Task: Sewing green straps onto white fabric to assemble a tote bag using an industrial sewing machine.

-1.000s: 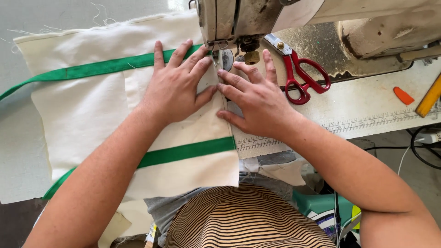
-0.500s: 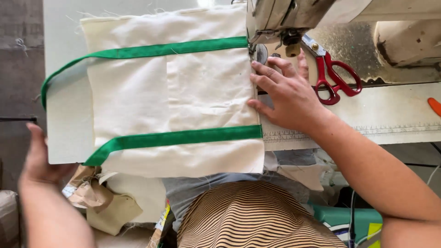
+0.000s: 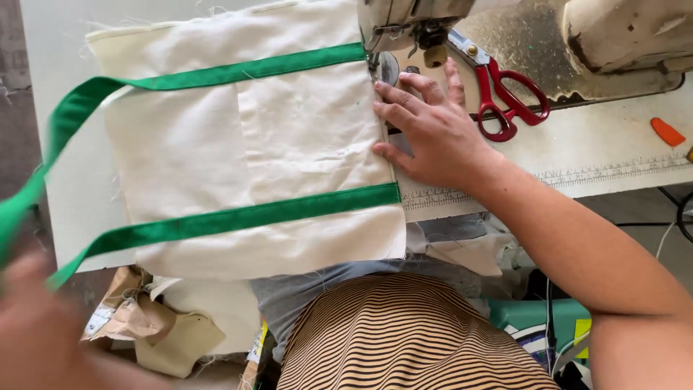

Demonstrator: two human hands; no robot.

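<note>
Soft, light canvas tote panel (image 3: pixel 245 152): best pinned flat at the seam edge, as right hand (image 3: pixel 433 130) does, fingers spread; left hand (image 3: pixel 36 325) blurred, grip unclear.

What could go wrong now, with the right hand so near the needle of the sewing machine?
1. The right hand presses the cloth bag beside the needle; a finger may slip under it.
2. The left hand is blurred and off the bag, so the edge may drift.
3. The loose green strap hangs over the table edge and might snag.
</note>
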